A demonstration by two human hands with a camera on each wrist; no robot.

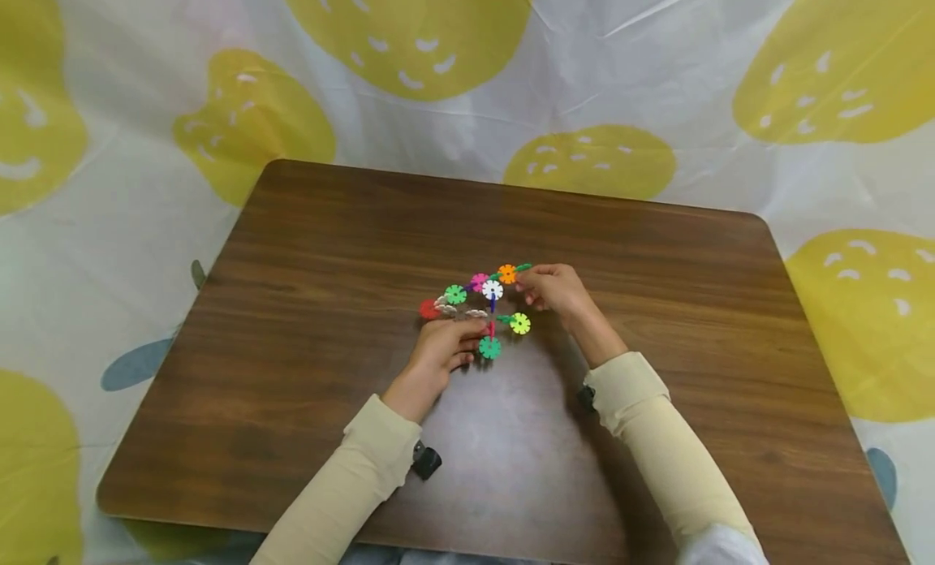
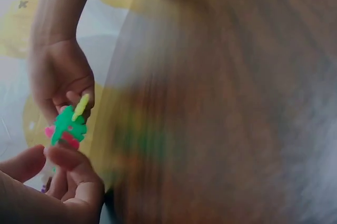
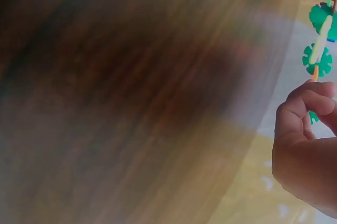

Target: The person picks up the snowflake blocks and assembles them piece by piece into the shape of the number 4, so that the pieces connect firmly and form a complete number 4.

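A chain of interlocking snowflake discs is held up above the table in both hands. Its parts include a white disc [image 1: 493, 290], an orange disc [image 1: 507, 273], a red disc [image 1: 428, 308] and a yellow-green disc [image 1: 520, 324]. My left hand [image 1: 441, 344] pinches the near side between thumb and fingers, close to a green disc [image 1: 490, 348]. At the far right end, my right hand [image 1: 557, 291] pinches the chain beside the orange disc; its fingers partly hide a green disc [image 3: 314, 118]. In the left wrist view, the pinched piece is mostly covered by fingertips.
A brown wood-grain table [image 1: 329, 248] with rounded corners lies under the hands. Behind it hangs a pale cloth [image 1: 453, 135] with yellow fruit shapes. Dark wrist devices show at both cuffs, including one strap [image 1: 427, 461] on the left.
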